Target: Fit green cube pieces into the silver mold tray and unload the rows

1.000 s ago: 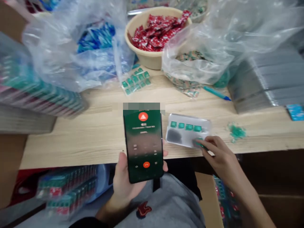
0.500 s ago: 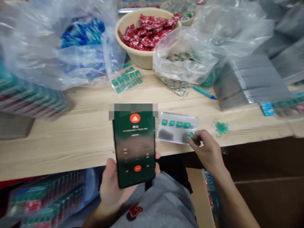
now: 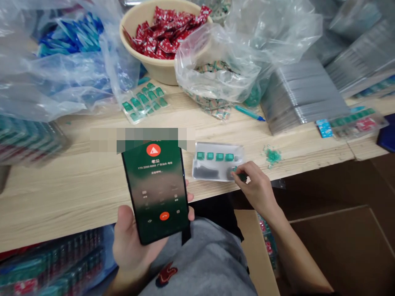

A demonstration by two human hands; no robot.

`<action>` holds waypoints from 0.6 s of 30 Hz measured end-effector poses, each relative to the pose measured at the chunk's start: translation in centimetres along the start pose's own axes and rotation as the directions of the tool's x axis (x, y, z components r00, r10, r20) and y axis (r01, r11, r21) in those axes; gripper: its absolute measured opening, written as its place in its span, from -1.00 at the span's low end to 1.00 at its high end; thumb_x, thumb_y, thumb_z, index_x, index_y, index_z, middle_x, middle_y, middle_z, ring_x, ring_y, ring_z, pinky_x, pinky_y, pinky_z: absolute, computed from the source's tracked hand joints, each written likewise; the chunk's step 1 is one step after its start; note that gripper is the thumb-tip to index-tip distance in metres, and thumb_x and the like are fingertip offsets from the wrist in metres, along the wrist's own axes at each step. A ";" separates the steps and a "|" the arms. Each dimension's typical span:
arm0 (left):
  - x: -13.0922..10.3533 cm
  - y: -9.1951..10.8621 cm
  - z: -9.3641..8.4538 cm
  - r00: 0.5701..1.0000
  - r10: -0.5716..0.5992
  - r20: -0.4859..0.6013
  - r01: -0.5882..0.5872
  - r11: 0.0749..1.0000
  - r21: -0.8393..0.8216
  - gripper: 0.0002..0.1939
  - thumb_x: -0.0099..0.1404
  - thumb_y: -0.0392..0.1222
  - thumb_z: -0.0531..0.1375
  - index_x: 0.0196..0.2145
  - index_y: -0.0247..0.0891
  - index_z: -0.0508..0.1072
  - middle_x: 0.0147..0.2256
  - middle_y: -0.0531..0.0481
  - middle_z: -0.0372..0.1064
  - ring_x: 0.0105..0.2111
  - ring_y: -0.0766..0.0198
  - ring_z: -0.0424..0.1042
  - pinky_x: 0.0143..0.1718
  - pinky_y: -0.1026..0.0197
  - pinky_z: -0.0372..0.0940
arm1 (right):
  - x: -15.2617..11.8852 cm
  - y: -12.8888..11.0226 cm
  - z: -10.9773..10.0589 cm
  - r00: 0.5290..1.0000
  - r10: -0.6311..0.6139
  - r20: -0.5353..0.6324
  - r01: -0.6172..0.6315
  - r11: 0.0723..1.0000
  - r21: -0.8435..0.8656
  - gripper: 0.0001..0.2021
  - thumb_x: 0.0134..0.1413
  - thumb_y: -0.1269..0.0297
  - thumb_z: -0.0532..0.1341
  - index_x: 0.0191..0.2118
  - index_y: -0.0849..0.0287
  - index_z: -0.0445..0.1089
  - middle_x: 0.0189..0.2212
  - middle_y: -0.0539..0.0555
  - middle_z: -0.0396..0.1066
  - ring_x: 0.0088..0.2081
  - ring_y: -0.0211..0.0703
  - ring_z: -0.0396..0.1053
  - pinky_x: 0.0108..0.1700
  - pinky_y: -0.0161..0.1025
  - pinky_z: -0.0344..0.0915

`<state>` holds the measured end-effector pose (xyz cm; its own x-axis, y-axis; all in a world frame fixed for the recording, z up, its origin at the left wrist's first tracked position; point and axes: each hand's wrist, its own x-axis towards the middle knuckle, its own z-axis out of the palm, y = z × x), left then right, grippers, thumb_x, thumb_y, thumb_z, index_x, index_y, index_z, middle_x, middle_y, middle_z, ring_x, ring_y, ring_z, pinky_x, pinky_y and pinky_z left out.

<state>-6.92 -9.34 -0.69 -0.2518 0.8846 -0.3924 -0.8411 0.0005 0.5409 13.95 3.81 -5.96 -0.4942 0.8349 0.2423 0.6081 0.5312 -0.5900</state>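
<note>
My left hand point(image 3: 131, 240) is wrapped round a smartphone point(image 3: 159, 197), held upright with a call screen showing; its top edge is blurred out. On the table to its right lies a shallow clear plastic tray point(image 3: 212, 167) with a row of several small green blocks point(image 3: 219, 156) along its far side. My right hand point(image 3: 256, 183) is at the tray's near right corner, thumb and fingers pinched on a small green block point(image 3: 242, 177), partly hidden by the fingers. A little pile of green bits point(image 3: 273, 156) lies beyond that hand.
A cream basin point(image 3: 154, 65) of red packets stands at the back, between plastic bags point(image 3: 70, 82) of blue and patterned pieces. Stacked clear trays point(image 3: 305, 94) are at the right, beside a blue pen point(image 3: 249, 113). A green-block sheet point(image 3: 143, 100) lies left of centre.
The view has shifted, so most things appear further left. The phone stays in my left hand, and my right hand remains pinched at the tray's near right corner.
</note>
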 end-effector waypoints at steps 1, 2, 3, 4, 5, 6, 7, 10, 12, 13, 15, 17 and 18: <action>0.0 0.0 -0.1 1.000 -0.023 0.013 0.023 1.000 0.006 -0.43 0.19 0.19 0.26 0.09 -0.10 0.40 -0.01 -0.10 0.46 -0.16 -0.01 0.52 -0.22 0.00 0.52 | 0.0 0.0 -0.1 1.000 -0.009 0.016 0.009 1.000 0.007 -0.89 0.15 0.47 0.15 -0.38 0.14 0.27 -0.43 0.02 0.32 -0.39 -0.26 0.35 -0.37 -0.35 0.29; 0.1 0.0 -0.1 0.998 -0.049 0.033 0.049 0.999 0.014 -0.43 0.18 0.19 0.27 0.08 -0.09 0.40 0.00 -0.10 0.45 -0.14 -0.03 0.51 -0.21 -0.02 0.52 | -0.1 0.1 -0.2 0.999 -0.023 0.032 0.023 1.000 0.014 -0.90 0.15 0.48 0.13 -0.34 0.14 0.30 -0.38 0.04 0.34 -0.34 -0.24 0.37 -0.34 -0.34 0.31; 0.1 0.1 -0.2 0.996 -0.069 0.059 0.068 0.998 0.019 -0.43 0.17 0.19 0.28 0.07 -0.09 0.41 0.01 -0.09 0.45 -0.13 -0.05 0.50 -0.20 -0.03 0.51 | -0.1 0.1 -0.3 0.998 -0.040 0.046 0.039 0.999 0.021 -0.89 0.16 0.50 0.12 -0.30 0.15 0.33 -0.34 0.06 0.36 -0.30 -0.23 0.39 -0.31 -0.33 0.33; 0.2 0.1 -0.3 0.993 -0.085 0.079 0.084 0.996 0.021 -0.44 0.17 0.19 0.29 0.06 -0.09 0.42 0.01 -0.09 0.44 -0.12 -0.06 0.50 -0.20 -0.04 0.51 | -0.1 0.1 -0.4 0.997 -0.052 0.057 0.050 0.998 0.027 -0.87 0.16 0.51 0.12 -0.27 0.15 0.35 -0.30 0.08 0.38 -0.27 -0.22 0.41 -0.29 -0.33 0.34; 0.2 0.2 -0.3 0.991 -0.093 0.092 0.092 0.996 0.018 -0.45 0.17 0.19 0.28 0.06 -0.07 0.43 0.01 -0.09 0.44 -0.11 -0.07 0.49 -0.20 -0.05 0.50 | -0.2 0.1 -0.5 0.996 -0.059 0.061 0.057 0.998 0.032 -0.85 0.15 0.51 0.12 -0.24 0.15 0.37 -0.28 0.09 0.39 -0.24 -0.21 0.42 -0.29 -0.32 0.35; 0.2 0.2 -0.3 0.992 -0.087 0.095 0.087 0.996 0.010 -0.46 0.18 0.19 0.27 0.05 -0.06 0.43 0.01 -0.08 0.45 -0.11 -0.08 0.49 -0.21 -0.04 0.50 | -0.2 0.1 -0.5 0.996 -0.060 0.062 0.058 0.998 0.036 -0.85 0.15 0.51 0.13 -0.23 0.15 0.38 -0.27 0.10 0.40 -0.24 -0.20 0.43 -0.30 -0.32 0.36; 0.1 0.2 -0.3 0.993 -0.078 0.092 0.078 0.997 0.003 -0.47 0.19 0.19 0.27 0.06 -0.06 0.43 0.00 -0.08 0.45 -0.11 -0.08 0.49 -0.22 -0.04 0.50 | -0.2 0.1 -0.6 0.996 -0.059 0.060 0.057 0.998 0.040 -0.86 0.15 0.50 0.13 -0.24 0.15 0.39 -0.26 0.10 0.41 -0.23 -0.19 0.43 -0.29 -0.32 0.37; 0.1 0.2 0.0 0.995 -0.059 0.077 0.060 0.998 -0.007 -0.48 0.19 0.18 0.27 0.06 -0.05 0.43 -0.01 -0.08 0.46 -0.12 -0.08 0.50 -0.23 -0.04 0.50 | 0.0 -0.1 -0.6 0.995 -0.081 0.050 0.079 0.996 0.033 -0.87 0.15 0.51 0.13 -0.26 0.16 0.38 -0.27 0.09 0.42 -0.22 -0.18 0.45 -0.24 -0.30 0.39; 0.2 0.0 0.4 0.995 -0.052 0.084 0.053 0.998 -0.013 -0.50 0.20 0.18 0.26 0.03 -0.05 0.44 -0.01 -0.08 0.46 -0.13 -0.05 0.50 -0.24 -0.02 0.49 | 0.1 -0.2 -0.5 0.994 -0.098 0.039 0.098 0.995 -0.008 -0.86 0.14 0.53 0.12 -0.29 0.17 0.36 -0.28 0.09 0.40 -0.24 -0.18 0.44 -0.23 -0.29 0.39; 0.2 -0.1 0.6 0.994 -0.050 0.101 0.052 0.998 -0.019 -0.52 0.21 0.18 0.25 0.01 -0.06 0.46 -0.02 -0.08 0.47 -0.14 -0.04 0.50 -0.24 -0.01 0.49 | 0.2 -0.2 -0.5 0.994 -0.105 0.028 0.106 0.994 -0.033 -0.86 0.13 0.54 0.12 -0.31 0.18 0.35 -0.30 0.09 0.38 -0.25 -0.19 0.43 -0.25 -0.30 0.38; 0.3 -0.2 0.8 0.988 -0.045 0.147 0.051 0.998 -0.035 -0.54 0.23 0.19 0.22 -0.01 -0.09 0.47 -0.03 -0.10 0.48 -0.16 0.00 0.51 -0.25 0.03 0.47 | 0.3 -0.1 -0.3 0.993 -0.118 0.017 0.118 0.991 -0.066 -0.86 0.12 0.55 0.12 -0.32 0.18 0.34 -0.33 0.08 0.34 -0.28 -0.20 0.41 -0.26 -0.31 0.37; 0.4 -0.3 0.8 0.982 -0.033 0.186 0.042 0.998 -0.045 -0.53 0.26 0.20 0.19 0.00 -0.12 0.47 -0.03 -0.13 0.47 -0.17 0.02 0.50 -0.25 0.06 0.46 | 0.4 0.0 -0.1 0.992 -0.125 0.017 0.126 0.990 -0.068 -0.89 0.14 0.51 0.14 -0.32 0.17 0.34 -0.36 0.05 0.32 -0.30 -0.22 0.40 -0.27 -0.31 0.37; 0.4 -0.3 0.8 0.979 -0.029 0.201 0.039 0.998 -0.044 -0.52 0.28 0.20 0.17 0.02 -0.13 0.46 -0.02 -0.14 0.46 -0.16 0.01 0.50 -0.25 0.07 0.45 | 0.5 0.1 -0.1 0.992 -0.125 0.023 0.127 0.990 -0.065 -0.90 0.15 0.49 0.14 -0.31 0.16 0.34 -0.37 0.04 0.32 -0.32 -0.22 0.39 -0.29 -0.32 0.36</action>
<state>-6.36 -8.60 -0.45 -0.1258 0.9600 -0.2502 -0.8702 0.0143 0.4925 13.80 4.23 -5.83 -0.5808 0.7581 0.2964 0.5794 0.6408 -0.5036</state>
